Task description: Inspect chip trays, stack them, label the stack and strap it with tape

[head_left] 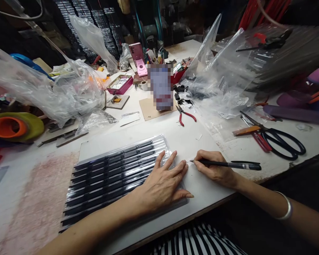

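My left hand (166,180) lies spread over the right end of a clear plastic tray (163,141), its fingers apart and the fingertips reaching past the tray's edge. Rows of black parts (114,166) with fine metal pins fill the tray. In my right hand (215,168) is a slim black pen (223,163), pinched near its tip. The pen points left, its tip at the white table surface (202,191) close to my left fingertips. Its back end sticks out to the right.
Red-handled pliers (186,116) lie beyond my hands, near a brown board (146,109). Large scissors (279,140) rest at the right. Plastic bags (220,85) heap up at both sides. A pink phone (136,53) stands at the back. An orange tape roll (9,127) is far left.
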`<state>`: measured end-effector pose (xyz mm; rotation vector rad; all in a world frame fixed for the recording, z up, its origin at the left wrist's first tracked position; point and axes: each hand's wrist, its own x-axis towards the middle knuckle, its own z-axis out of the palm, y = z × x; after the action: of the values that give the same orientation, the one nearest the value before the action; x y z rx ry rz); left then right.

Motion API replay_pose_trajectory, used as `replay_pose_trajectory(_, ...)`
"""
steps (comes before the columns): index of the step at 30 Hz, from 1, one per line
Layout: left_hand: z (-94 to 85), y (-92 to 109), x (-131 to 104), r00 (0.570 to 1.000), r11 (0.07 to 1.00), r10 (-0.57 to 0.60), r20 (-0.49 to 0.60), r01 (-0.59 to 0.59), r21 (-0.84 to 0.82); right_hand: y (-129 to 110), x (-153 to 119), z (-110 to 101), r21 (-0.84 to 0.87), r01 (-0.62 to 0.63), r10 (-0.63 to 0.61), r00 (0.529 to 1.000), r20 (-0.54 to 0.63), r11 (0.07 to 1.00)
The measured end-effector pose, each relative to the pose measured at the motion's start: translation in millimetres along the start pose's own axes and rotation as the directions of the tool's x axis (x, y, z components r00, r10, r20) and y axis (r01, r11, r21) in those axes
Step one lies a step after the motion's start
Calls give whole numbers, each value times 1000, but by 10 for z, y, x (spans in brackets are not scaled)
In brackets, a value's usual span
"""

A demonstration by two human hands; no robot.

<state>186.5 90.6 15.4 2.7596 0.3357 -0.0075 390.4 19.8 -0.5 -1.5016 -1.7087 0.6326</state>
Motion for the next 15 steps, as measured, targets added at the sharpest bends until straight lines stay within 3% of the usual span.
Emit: replay_pose_trajectory(15, -8, 9, -9, 1000, 1000, 7, -9, -7, 22, -31, -2, 26, -38, 25, -23, 999, 37, 999)
